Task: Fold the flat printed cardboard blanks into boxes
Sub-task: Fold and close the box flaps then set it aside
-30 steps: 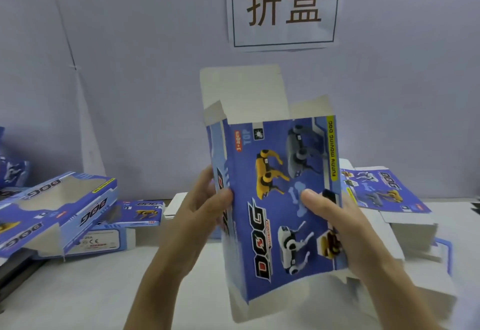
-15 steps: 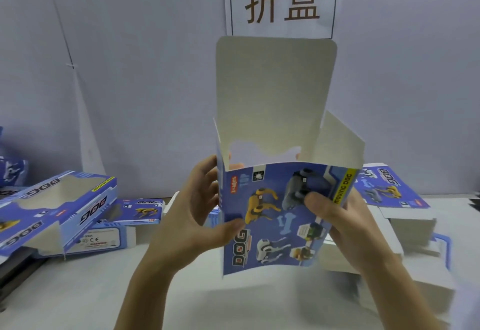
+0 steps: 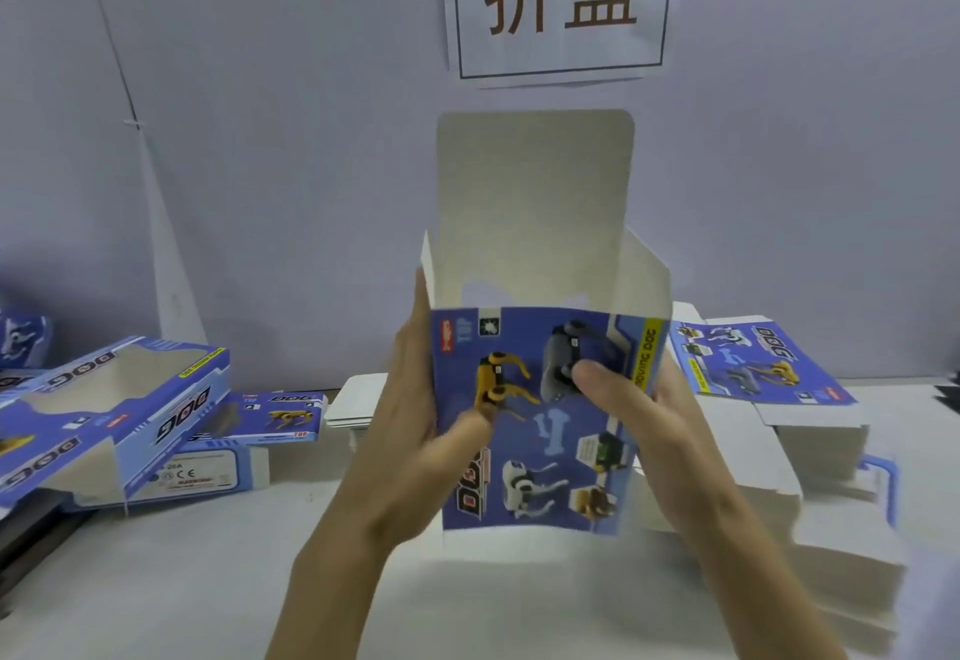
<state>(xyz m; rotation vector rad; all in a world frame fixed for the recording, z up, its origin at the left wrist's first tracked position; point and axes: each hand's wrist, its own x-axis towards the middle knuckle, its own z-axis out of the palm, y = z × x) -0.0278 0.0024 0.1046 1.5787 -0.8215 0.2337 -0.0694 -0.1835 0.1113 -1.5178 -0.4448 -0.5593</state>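
The blue printed box point(image 3: 540, 420) is held upright above the middle of the desk point(image 3: 156, 581), opened into a sleeve with its top end unclosed. The left hand point(image 3: 415, 415) clamps its left edge, thumb on the printed front and fingers behind. The right hand point(image 3: 639, 415) clamps the right side the same way, thumb pressed on the front panel. The tall lid flap point(image 3: 535, 202) stands straight up at the back, and a side flap point(image 3: 641, 274) splays out to the right; a narrow 1 rises on the left.

The step in hand seems to be closing the top. Next, I judge, the 2 side flaps need folding inward, then the lid bent forward and tucked.

A stack of flat blanks point(image 3: 753, 363) lies at the desk's right edge, folded boxes point(image 3: 119, 399) at its left.
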